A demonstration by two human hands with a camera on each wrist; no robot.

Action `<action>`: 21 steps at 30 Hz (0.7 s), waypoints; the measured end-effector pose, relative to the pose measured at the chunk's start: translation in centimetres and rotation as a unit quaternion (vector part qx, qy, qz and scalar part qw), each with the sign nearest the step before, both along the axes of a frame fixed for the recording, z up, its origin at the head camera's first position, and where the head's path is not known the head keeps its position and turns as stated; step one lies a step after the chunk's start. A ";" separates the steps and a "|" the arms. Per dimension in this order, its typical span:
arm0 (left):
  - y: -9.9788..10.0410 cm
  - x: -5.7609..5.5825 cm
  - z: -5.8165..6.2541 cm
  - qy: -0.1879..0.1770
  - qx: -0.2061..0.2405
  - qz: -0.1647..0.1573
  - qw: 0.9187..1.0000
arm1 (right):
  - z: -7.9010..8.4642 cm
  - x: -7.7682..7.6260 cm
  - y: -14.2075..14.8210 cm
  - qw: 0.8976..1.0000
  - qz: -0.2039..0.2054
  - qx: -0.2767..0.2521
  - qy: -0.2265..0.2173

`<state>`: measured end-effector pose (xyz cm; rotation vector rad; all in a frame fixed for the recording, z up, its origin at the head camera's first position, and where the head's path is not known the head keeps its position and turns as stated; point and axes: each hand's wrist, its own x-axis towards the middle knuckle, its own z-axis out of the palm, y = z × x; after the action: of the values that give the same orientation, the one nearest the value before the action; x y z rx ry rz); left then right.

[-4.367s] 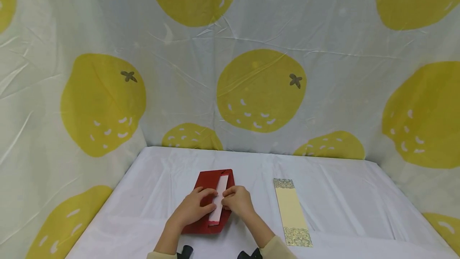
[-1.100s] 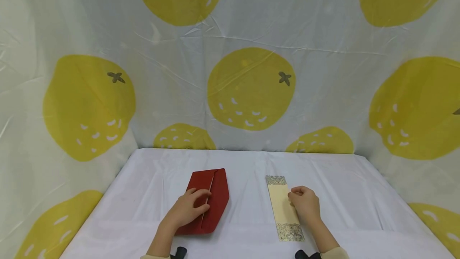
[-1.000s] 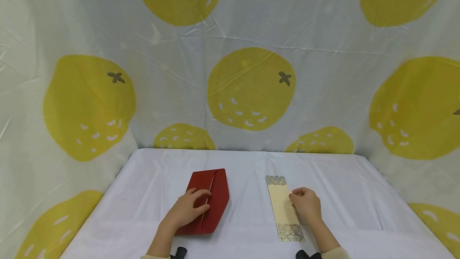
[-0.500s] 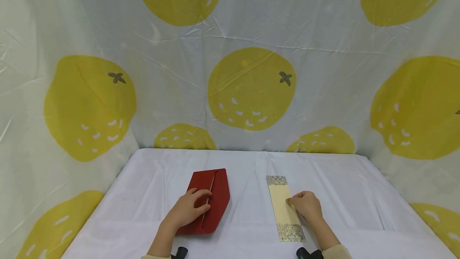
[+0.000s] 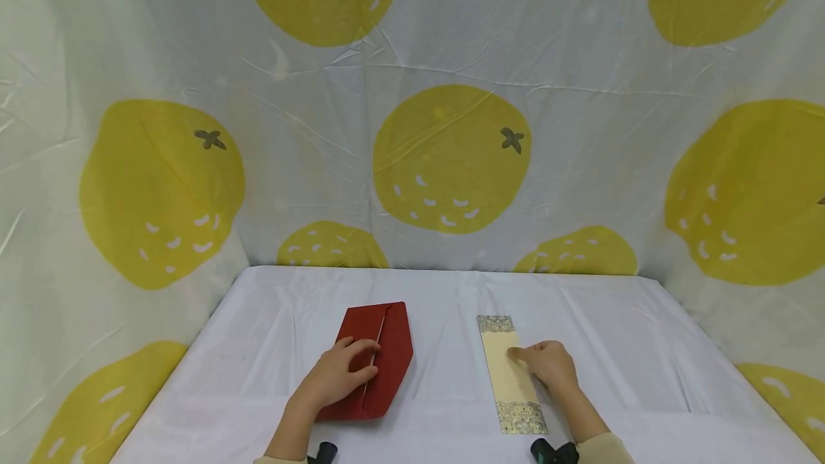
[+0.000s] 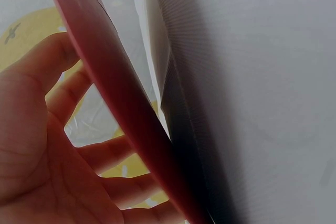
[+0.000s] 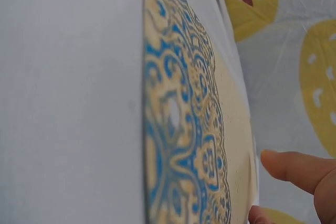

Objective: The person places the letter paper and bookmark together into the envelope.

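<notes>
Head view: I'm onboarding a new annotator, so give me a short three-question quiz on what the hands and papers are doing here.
1. True or false: the left hand rests on the red envelope.
2. Which thing does the right hand touch?
A. the red envelope
B. the cream card with patterned ends
C. the lemon-print backdrop
3. Fill in: both papers lie on a ______ tablecloth.

Key:
1. True.
2. B; its fingers lie on the card's right edge.
3. White.
</notes>
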<state>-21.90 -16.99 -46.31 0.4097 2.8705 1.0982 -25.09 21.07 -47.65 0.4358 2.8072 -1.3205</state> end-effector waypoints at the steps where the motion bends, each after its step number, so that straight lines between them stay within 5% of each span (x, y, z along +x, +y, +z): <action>1: 0.0 0.0 0.0 -0.001 0.000 0.000 1.000 | 0.0 -0.1 -0.1 1.000 0.001 0.005 -0.003; 15: 0.0 0.3 0.5 -0.012 0.006 0.003 1.000 | 0.8 -0.9 -0.9 0.998 0.017 0.055 -0.026; 21: 0.0 0.3 0.5 -0.010 0.005 0.003 1.000 | 0.5 -0.8 -0.3 1.000 0.001 0.008 -0.017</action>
<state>-21.56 -16.94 -45.79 0.3898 2.8517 1.1118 -25.86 20.81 -47.11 0.4529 2.7909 -1.2790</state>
